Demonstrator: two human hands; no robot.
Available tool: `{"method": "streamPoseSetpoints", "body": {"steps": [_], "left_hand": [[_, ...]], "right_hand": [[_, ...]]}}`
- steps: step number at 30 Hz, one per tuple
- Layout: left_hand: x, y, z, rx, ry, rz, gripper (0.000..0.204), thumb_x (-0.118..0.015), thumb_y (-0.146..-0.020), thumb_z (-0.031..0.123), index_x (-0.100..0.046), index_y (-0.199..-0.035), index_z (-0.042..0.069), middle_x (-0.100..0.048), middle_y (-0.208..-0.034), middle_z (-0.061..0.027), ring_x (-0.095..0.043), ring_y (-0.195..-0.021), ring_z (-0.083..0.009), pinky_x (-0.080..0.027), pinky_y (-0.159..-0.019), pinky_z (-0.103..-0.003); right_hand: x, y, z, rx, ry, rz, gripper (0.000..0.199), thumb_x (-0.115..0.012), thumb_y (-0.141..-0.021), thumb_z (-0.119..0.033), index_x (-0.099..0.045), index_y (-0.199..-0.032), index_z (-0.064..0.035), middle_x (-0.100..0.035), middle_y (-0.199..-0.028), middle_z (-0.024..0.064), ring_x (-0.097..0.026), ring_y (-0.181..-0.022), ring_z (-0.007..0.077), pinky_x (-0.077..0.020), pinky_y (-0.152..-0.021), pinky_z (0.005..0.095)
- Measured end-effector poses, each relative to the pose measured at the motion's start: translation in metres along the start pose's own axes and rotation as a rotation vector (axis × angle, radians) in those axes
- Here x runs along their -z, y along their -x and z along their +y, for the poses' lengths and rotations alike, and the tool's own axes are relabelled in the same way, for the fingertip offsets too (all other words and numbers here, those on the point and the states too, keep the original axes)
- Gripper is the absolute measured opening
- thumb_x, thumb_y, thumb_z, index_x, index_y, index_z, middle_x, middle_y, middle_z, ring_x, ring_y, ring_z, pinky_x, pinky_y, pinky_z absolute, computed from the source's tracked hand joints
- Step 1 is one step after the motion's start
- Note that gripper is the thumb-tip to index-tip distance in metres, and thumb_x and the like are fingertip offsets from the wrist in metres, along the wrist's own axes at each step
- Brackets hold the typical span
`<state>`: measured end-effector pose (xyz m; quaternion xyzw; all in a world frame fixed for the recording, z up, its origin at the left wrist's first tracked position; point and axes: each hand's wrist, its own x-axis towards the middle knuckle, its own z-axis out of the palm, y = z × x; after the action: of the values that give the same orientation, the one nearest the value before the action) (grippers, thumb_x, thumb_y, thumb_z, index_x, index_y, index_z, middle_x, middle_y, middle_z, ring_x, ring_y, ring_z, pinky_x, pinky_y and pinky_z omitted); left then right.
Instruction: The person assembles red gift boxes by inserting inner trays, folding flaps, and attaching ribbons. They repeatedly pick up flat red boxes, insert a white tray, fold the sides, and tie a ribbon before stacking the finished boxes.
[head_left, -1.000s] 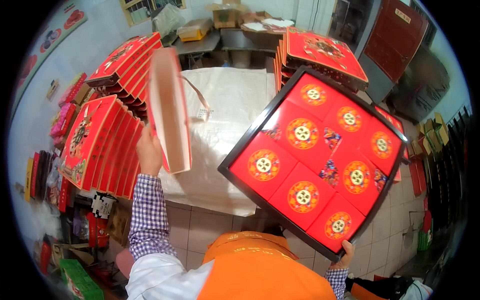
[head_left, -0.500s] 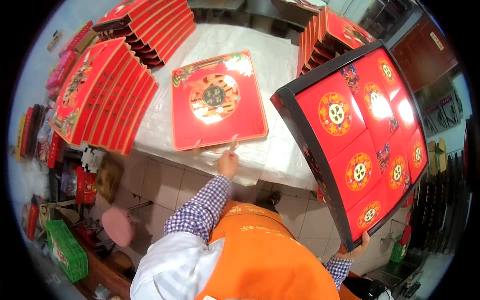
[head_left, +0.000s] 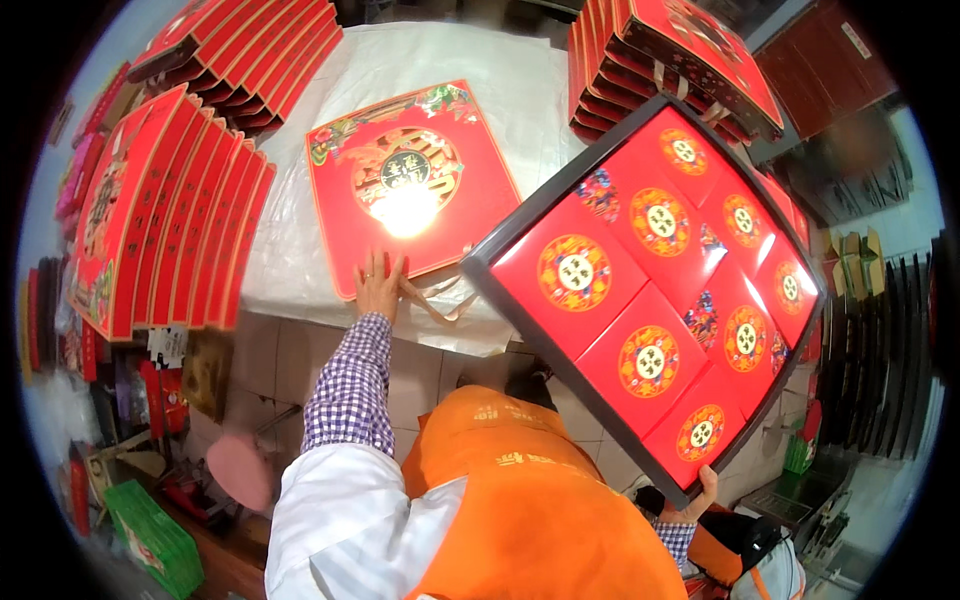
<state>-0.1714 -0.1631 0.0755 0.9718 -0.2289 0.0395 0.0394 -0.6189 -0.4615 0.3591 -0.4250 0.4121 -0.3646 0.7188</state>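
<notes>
On the table lies a flat red gift box (head_left: pixel 450 225) with a gold-rimmed round emblem and a floral top corner. My left hand (head_left: pixel 378 288) touches its near edge, fingers stretched out and apart. A pale ribbon handle (head_left: pixel 440 308) hangs from that edge, just right of the hand. My right hand (head_left: pixel 695 500) grips the lower corner of a black-framed tray (head_left: pixel 592 400), thumb showing on the front. Held tilted up to the right, the tray is filled with several red square boxes (head_left: pixel 648 362) bearing round orange emblems. The right fingers behind it are hidden.
Stacks of red gift boxes stand at the table's left (head_left: pixel 165 220), far left (head_left: pixel 250 60) and far right (head_left: pixel 680 60). A white plastic sheet (head_left: pixel 400 55) covers the table (head_left: pixel 280 290). A pink stool (head_left: pixel 240 470) and a green crate (head_left: pixel 150 540) are lower left.
My left hand has moved left from near the ribbon onto the box's near edge, its fingers now spread. The tray in my right hand has swung left, closer to the gift box.
</notes>
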Motion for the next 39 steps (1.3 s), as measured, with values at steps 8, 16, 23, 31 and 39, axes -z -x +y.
{"method": "streamPoseSetpoints", "body": {"steps": [8,16,23,31,39], "left_hand": [[0.040,-0.088,0.018,-0.241,-0.008,-0.207,0.051,-0.055,-0.090,0.022,-0.044,-0.140,0.023,-0.043,-0.144,-0.0132,-0.045,-0.129,-0.0323,-0.042,-0.099,-0.049],[0.155,-0.147,0.042,-0.095,0.245,-0.259,0.026,-0.053,-0.091,0.025,-0.066,-0.112,0.019,-0.069,-0.098,-0.0138,-0.066,-0.093,-0.0341,-0.052,-0.080,-0.046],[0.226,-0.167,0.087,-0.057,0.192,-0.223,0.023,-0.056,-0.088,0.026,-0.071,-0.104,0.019,-0.069,-0.100,-0.0147,-0.064,-0.097,-0.0340,-0.051,-0.082,-0.046],[0.258,-0.150,0.133,-0.122,0.236,-0.255,0.033,-0.049,-0.095,0.040,-0.075,-0.093,0.020,-0.069,-0.094,-0.0175,-0.066,-0.090,-0.0349,-0.051,-0.080,-0.047],[0.260,-0.124,0.121,-0.230,0.522,-0.139,0.051,-0.037,-0.102,0.044,-0.075,-0.089,0.013,-0.070,-0.082,-0.0166,-0.066,-0.083,-0.0354,-0.050,-0.078,-0.045]], "right_hand": [[0.025,0.007,-0.014,-0.125,0.045,0.078,0.054,-0.062,-0.078,-0.013,-0.047,-0.127,0.0049,-0.060,-0.119,0.0177,-0.064,-0.100,0.0272,-0.0554,-0.085,0.0384],[0.013,0.004,-0.033,-0.151,0.086,0.000,0.061,-0.062,-0.076,-0.009,-0.043,-0.132,0.0035,-0.057,-0.123,0.0177,-0.063,-0.104,0.0291,-0.0546,-0.088,0.0401],[0.043,-0.016,-0.038,-0.261,0.046,-0.118,0.060,-0.064,-0.075,-0.006,-0.044,-0.131,0.0015,-0.060,-0.119,0.0162,-0.062,-0.106,0.0280,-0.0535,-0.089,0.0390],[0.039,-0.034,-0.052,-0.336,0.063,-0.172,0.060,-0.066,-0.074,-0.008,-0.046,-0.130,0.0011,-0.059,-0.120,0.0130,-0.060,-0.108,0.0252,-0.0492,-0.093,0.0368],[0.023,-0.024,-0.087,-0.475,0.052,-0.116,0.058,-0.065,-0.075,-0.009,-0.046,-0.128,0.0037,-0.060,-0.117,0.0160,-0.062,-0.104,0.0260,-0.0517,-0.090,0.0379]]}}
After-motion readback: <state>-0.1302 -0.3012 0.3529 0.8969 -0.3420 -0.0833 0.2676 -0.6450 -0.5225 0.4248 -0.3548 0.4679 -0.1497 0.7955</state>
